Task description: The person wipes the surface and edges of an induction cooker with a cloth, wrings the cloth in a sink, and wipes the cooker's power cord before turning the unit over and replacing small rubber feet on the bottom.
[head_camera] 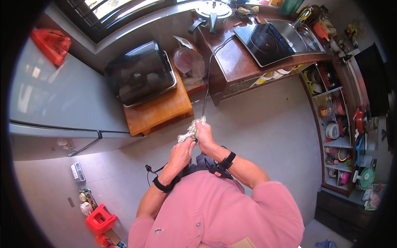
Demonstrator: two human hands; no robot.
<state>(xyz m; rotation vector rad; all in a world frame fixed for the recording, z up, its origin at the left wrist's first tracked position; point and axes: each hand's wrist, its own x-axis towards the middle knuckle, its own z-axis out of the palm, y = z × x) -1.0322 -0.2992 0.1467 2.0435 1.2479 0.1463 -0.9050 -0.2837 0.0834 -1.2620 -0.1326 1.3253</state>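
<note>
In the head view, a crumpled whitish cloth [189, 131] is wrapped around the black power cord [207, 90] close to my body. My right hand [204, 134] is closed on the cloth and the cord inside it. Just below and to the left, my left hand [181, 152] pinches the cord by the cloth's lower edge; its fingertips are partly hidden. From my hands the cord runs up over the counter to the black induction cooktop [268, 43]. A black plug [148, 168] on a cord hangs left of my left wrist.
A wooden stand [158, 116] holds a dark-lidded dish box [139, 74] beside the fridge [62, 90]. A pressure cooker [214, 10] and a steel sink [287, 34] are along the brown counter [229, 66]. Open shelves [338, 141] line the right; a red plastic stool [100, 219] is at lower left.
</note>
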